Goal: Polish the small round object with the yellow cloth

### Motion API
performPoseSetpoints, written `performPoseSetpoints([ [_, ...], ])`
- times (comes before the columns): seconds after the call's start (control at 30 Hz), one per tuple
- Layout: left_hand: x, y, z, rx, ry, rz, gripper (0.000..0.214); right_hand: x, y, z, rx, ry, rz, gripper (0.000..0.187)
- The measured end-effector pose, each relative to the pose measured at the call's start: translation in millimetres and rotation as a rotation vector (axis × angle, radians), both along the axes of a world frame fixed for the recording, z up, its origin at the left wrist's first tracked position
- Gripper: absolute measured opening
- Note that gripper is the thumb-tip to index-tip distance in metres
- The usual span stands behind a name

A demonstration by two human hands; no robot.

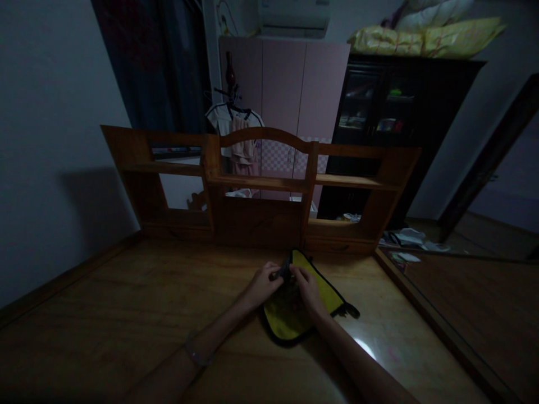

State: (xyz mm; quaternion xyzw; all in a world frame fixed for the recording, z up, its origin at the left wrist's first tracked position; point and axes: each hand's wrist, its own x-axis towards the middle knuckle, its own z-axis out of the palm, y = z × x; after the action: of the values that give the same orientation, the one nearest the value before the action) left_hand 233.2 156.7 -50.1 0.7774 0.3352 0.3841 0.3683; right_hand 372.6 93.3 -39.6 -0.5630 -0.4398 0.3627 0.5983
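A flat yellow pouch (286, 322) with black edging lies tilted on the wooden surface, a black loop strap (351, 310) at its right corner. My left hand (264, 285) is closed at the pouch's upper left, its fingers pinching a small dark piece (286, 269). Whether that piece is part of the pouch's edge or a separate object, I cannot tell in the dim light. Over the pouch, my right hand (306, 285) has its fingertips pinched together at the same dark piece. Darker marks on the pouch between the hands are too dim to make out.
A wooden shelf unit (261, 182) stands along the far edge of the wooden surface (126, 314). On the left is a wall (54, 168); a raised wooden rail (425, 303) borders the right side. Behind are pink wardrobe doors (282, 84) and a dark cabinet (429, 95).
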Motion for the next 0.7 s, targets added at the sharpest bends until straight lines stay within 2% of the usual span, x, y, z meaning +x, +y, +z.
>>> performPoseSetpoints([
  [0.1,0,-1,-1.5,-0.069,0.044,-0.072,0.026,-1,-5,6.5,0.043,-0.088,-0.017,0.042],
  [0.17,1,-5,-0.8,-0.088,0.056,-0.068,0.027,-1,-8,11.8,0.067,-0.133,-0.023,0.041],
  [0.33,2,-12,4.5,0.007,0.089,0.072,0.036,-1,-15,20.8,0.109,-0.320,-0.060,0.038],
  [0.43,0,-13,6.0,0.040,0.127,0.099,0.037,-2,-16,21.4,0.121,-0.413,-0.078,0.038],
  [0.7,4,-12,1.7,0.040,0.141,0.093,0.037,4,-8,15.7,0.073,-0.291,-0.088,0.041],
])
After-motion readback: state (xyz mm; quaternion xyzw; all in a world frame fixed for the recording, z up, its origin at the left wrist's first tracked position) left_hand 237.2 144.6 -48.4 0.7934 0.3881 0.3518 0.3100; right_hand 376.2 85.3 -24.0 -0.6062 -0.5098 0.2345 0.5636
